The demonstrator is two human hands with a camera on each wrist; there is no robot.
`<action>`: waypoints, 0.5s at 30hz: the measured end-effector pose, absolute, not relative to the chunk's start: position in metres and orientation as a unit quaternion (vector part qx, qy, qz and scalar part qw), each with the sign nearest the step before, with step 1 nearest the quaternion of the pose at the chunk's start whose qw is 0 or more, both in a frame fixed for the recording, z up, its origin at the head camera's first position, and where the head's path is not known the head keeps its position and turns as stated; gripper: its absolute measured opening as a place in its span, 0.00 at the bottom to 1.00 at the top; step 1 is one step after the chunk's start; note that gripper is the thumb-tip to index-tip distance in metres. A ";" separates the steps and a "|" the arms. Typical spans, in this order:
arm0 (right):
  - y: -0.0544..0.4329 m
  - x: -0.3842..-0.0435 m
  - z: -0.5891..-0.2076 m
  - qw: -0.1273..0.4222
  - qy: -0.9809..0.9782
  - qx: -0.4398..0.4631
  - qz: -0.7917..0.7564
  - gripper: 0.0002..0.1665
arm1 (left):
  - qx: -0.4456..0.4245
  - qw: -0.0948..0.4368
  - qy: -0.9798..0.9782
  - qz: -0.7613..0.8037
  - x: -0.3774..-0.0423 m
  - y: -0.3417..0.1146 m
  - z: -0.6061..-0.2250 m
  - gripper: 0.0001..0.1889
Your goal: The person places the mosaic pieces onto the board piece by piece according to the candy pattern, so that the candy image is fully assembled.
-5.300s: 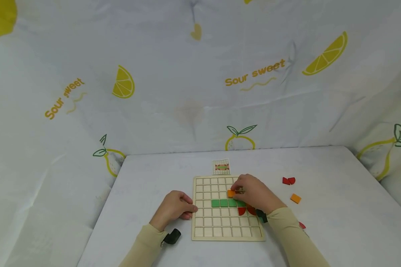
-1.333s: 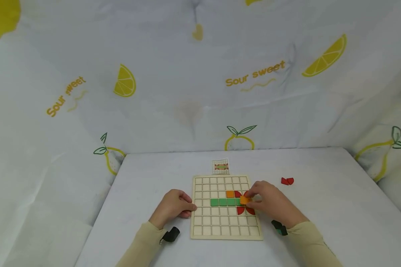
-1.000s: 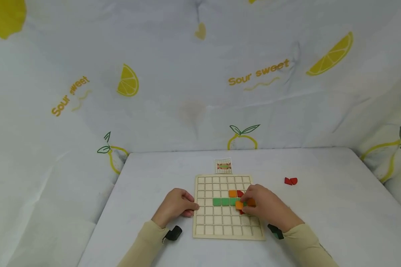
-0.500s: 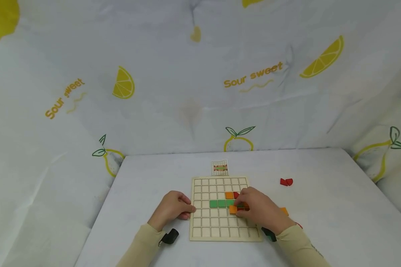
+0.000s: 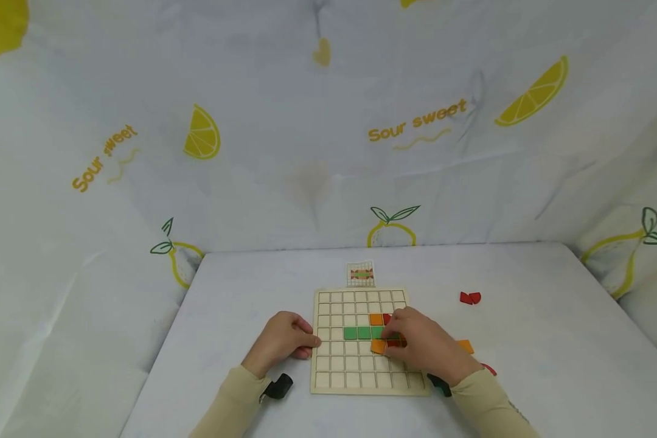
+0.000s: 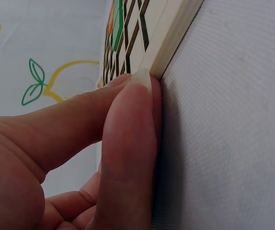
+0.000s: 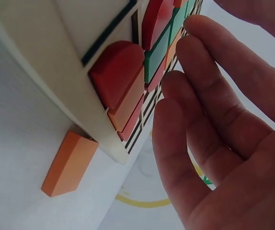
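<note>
A pale grid board (image 5: 339, 383) lies on the table. On it are a row of green square tiles (image 5: 357, 333), an orange tile (image 5: 375, 319) above that row, and red rounded pieces (image 7: 118, 72) with an orange tile (image 7: 128, 98) between them at the right end. My right hand (image 5: 429, 347) is over the board's right side. Its thumb and fingertips pinch an orange square tile (image 5: 378, 346), slightly askew over a cell just below the green row. My left hand (image 5: 285, 340) pinches the board's left edge between thumb and forefinger. The right hand hides part of the pattern.
A small pattern card (image 5: 360, 274) sits behind the board. Two red pieces (image 5: 470, 298) lie at the right. Near the right forearm are a loose orange tile (image 5: 465, 347) and a partly hidden red piece (image 5: 488, 369). A printed cloth (image 5: 306, 121) hangs behind the table.
An orange tile has been set at the green row's right end. My right hand has moved left with another orange tile, lowering it below the row. The left hand stays at the edge.
</note>
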State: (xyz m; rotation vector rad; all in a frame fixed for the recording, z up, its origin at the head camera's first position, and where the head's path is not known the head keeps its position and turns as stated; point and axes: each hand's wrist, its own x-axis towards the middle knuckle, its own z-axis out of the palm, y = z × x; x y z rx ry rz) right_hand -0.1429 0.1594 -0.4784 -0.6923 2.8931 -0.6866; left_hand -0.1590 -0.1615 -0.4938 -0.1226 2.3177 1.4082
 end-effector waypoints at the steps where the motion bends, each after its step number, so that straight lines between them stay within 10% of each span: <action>1: 0.159 -0.143 -0.478 0.044 0.947 -0.227 -0.224 0.09 | -0.044 0.212 0.834 0.507 -0.160 -0.161 -0.493 0.17; 15: 0.149 -0.140 -0.478 0.040 0.948 -0.237 -0.207 0.07 | -0.047 0.213 0.834 0.506 -0.161 -0.161 -0.492 0.17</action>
